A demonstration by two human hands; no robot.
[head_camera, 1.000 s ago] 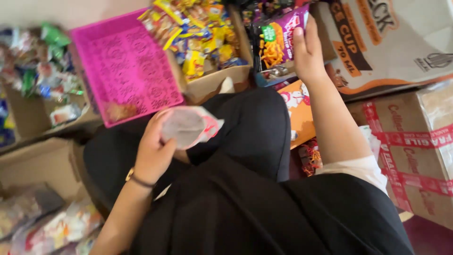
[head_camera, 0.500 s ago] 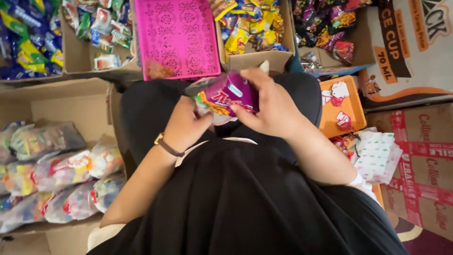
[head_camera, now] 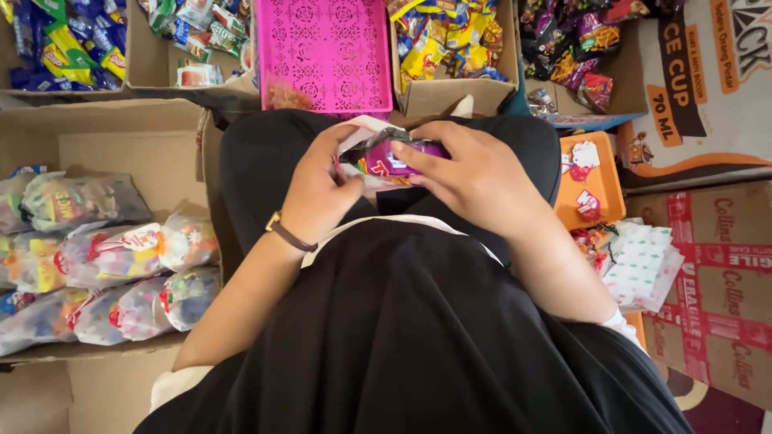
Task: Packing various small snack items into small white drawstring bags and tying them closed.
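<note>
Purple and shiny, the snack packet (head_camera: pixel 398 157) sits over the lap, gripped by the right hand (head_camera: pixel 474 173) and pushed into a clear plastic bag (head_camera: pixel 362 149) that the left hand (head_camera: pixel 322 189) pinches (a pink basket (head_camera: pixel 326 52) stands just beyond the knees).

Both hands, left hand (head_camera: pixel 322 189) and right hand (head_camera: pixel 474 177), hold a snack packet (head_camera: pixel 394 157) over the lap; a basket (head_camera: pixel 322 52) lies ahead, filled bags (head_camera: pixel 104 265) in a box to the left.

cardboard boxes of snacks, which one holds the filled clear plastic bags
The large cardboard box on the left: clear plastic bags of mixed snacks lie in it; the boxes along the top hold loose small packets.
</note>
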